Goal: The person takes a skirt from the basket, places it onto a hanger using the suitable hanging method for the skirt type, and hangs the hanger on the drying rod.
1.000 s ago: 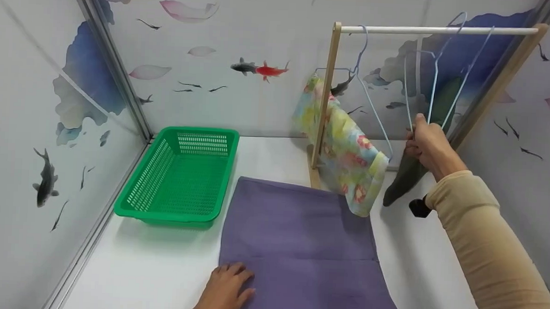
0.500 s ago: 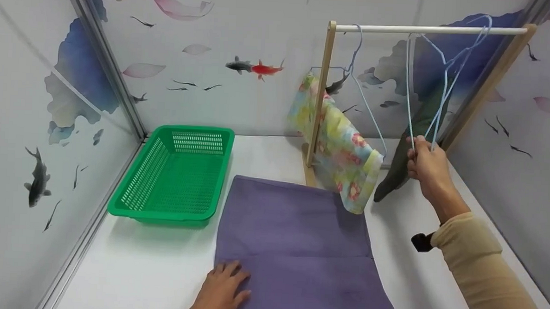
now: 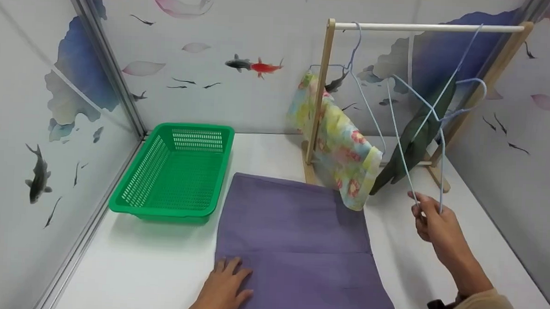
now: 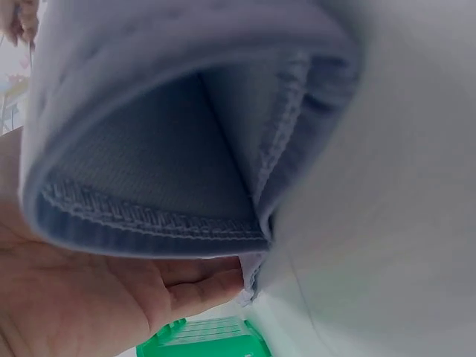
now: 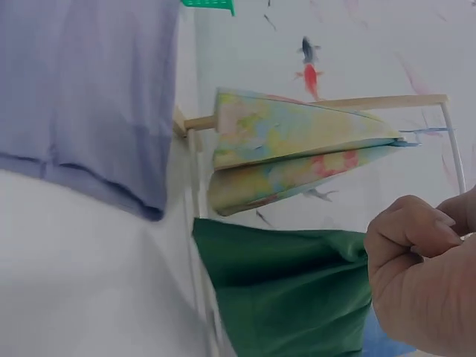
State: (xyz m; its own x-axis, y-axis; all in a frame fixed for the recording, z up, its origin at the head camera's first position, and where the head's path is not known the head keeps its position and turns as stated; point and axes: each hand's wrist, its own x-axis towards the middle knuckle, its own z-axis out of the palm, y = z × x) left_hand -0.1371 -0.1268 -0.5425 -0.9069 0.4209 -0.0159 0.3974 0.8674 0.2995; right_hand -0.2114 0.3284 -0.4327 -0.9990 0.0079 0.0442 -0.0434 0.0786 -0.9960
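In the head view my right hand [image 3: 439, 226] pinches the lower part of a light blue wire hanger [image 3: 442, 171], whose hook tips to the right, below the rail. My left hand [image 3: 223, 284] rests with fingers spread on the left edge of a folded purple garment [image 3: 295, 225] lying on the table. The left wrist view shows the garment's stitched hem [image 4: 149, 216] gaping in a loop above the palm. A dark green garment [image 3: 424, 133] hangs behind the held hanger. In the right wrist view the right hand's curled fingers [image 5: 409, 230] overlap the green cloth [image 5: 290, 282].
A wooden rack [image 3: 325, 91] with a white rail [image 3: 415, 28] stands at the back right. On its left end a flowered garment [image 3: 349, 148] hangs from another wire hanger [image 3: 365, 102]. A green plastic basket [image 3: 172, 168] stands back left. Printed walls enclose the table.
The right hand has drawn the hanger off the rail, downward and closer to me, its hook swinging down to the right. The left hand stays on the purple garment.
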